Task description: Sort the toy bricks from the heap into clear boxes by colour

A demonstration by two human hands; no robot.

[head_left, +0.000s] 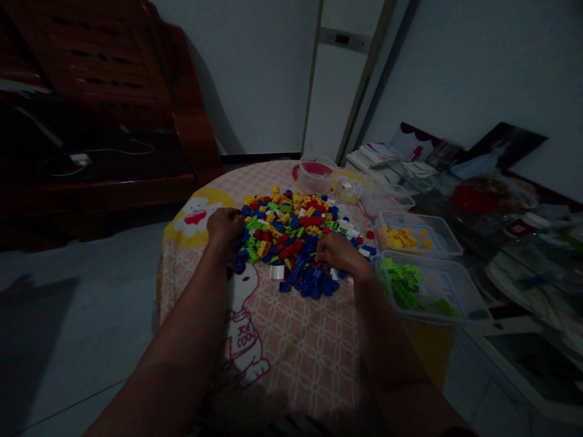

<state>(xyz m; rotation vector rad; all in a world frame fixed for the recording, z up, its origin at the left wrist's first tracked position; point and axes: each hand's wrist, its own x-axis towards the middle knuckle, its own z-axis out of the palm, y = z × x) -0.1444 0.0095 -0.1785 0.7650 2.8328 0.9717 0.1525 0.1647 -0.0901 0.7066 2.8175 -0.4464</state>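
Observation:
A heap of small toy bricks (291, 233) in red, blue, yellow, green and white lies on a round table (291, 340) covered with a pink cartoon-print cloth. My left hand (225, 226) rests on the heap's left edge, knuckles up and fingers curled down into the bricks. At the heap's right side, my right hand (337, 252) has its fingers bent down among blue bricks. What either hand holds, if anything, is hidden under the fingers.
To the right stand clear tubs: one with green bricks (426, 290), one with yellow bricks (416, 235), and a round tub with red bricks (316, 173) at the back. Beyond them is a cluttered low glass table (501, 212). A dark wooden bench (100, 121) stands at left.

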